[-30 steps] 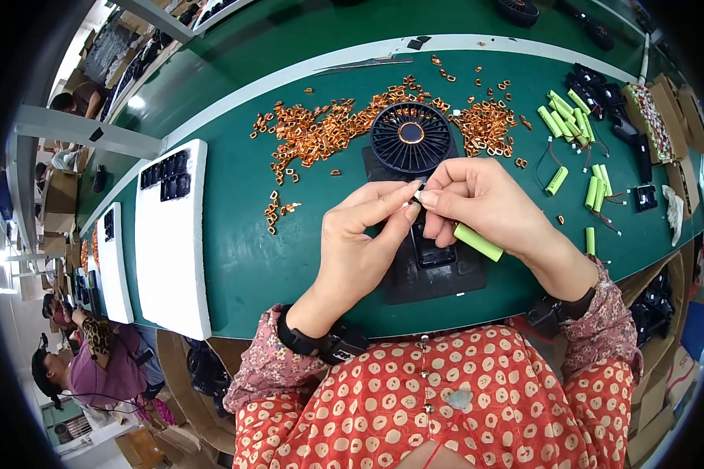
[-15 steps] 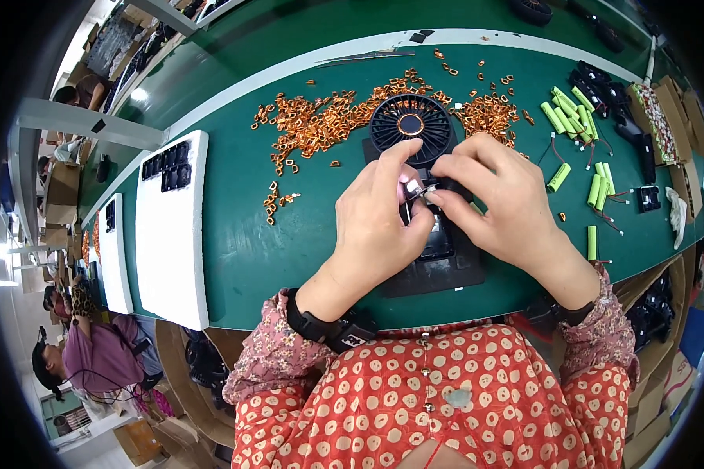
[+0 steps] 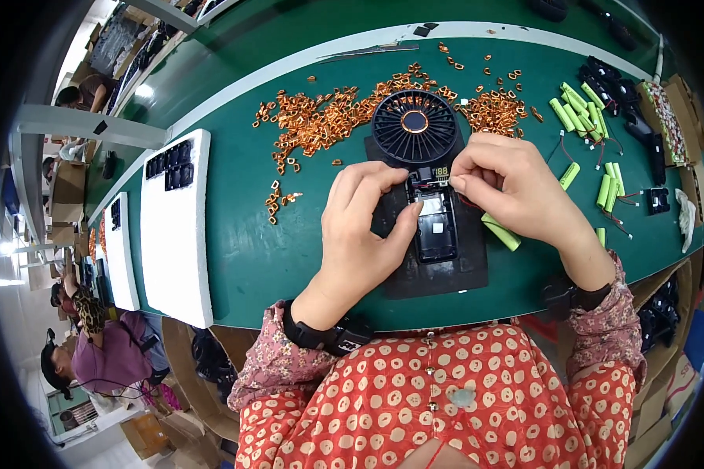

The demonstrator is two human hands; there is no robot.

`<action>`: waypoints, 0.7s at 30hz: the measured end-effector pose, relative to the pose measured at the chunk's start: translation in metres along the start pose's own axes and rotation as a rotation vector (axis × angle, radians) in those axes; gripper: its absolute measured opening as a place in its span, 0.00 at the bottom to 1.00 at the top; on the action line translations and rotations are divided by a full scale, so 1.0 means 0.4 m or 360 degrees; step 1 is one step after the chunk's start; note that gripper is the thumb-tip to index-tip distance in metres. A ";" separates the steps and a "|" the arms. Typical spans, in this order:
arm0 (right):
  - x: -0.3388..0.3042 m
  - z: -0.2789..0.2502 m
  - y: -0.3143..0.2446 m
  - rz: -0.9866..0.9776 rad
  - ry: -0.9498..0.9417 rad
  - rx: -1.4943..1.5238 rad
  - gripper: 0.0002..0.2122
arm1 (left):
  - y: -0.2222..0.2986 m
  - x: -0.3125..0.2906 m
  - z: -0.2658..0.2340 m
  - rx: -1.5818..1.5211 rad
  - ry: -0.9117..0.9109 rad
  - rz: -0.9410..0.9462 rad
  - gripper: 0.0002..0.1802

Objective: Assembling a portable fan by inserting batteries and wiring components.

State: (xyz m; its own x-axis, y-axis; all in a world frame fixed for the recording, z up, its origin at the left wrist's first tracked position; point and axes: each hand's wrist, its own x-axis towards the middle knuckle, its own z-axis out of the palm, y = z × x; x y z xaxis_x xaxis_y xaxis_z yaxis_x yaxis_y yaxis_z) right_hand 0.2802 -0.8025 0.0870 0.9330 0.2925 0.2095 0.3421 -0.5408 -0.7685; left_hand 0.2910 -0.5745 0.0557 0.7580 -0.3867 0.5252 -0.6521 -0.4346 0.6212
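Note:
A black handheld fan (image 3: 416, 121) lies face up on a dark mat (image 3: 469, 270), its round grille away from me. Its handle housing (image 3: 436, 242) is uncovered, with a small circuit board and lit digit display (image 3: 441, 171) near the grille. My left hand (image 3: 364, 223) grips the handle's left side, thumb and index finger at its upper part. My right hand (image 3: 516, 187) is closed in a pinch at the board's right edge, on a small wire plug partly hidden by the fingertips. A green battery cell (image 3: 501, 233) lies under this hand, a red wire near it.
Many orange-copper metal pieces (image 3: 313, 125) spread beyond the fan. More green cells (image 3: 579, 113) with wires and black plastic parts (image 3: 659, 201) are on the right. White foam boards (image 3: 176, 250) stand at left, one bearing black parts. Another person (image 3: 109, 359) sits further left.
My hands have lowered and parted, uncovering the board and its lit display. The green cell beneath my right hand now shows. My right fingers have moved to the board's right edge.

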 end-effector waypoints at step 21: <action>-0.006 0.072 0.029 -0.0209 0.0247 -0.0080 0.04 | -0.012 -0.008 0.004 -0.0183 -0.0101 -0.0166 0.15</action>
State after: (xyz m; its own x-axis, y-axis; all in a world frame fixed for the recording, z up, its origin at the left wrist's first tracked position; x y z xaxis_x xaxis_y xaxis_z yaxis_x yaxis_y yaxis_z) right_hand 0.2787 -0.7867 0.0600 0.8847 0.2400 0.3996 0.4634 -0.5457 -0.6982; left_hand 0.2916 -0.5725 0.0503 0.8169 -0.3963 0.4190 -0.5615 -0.3807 0.7347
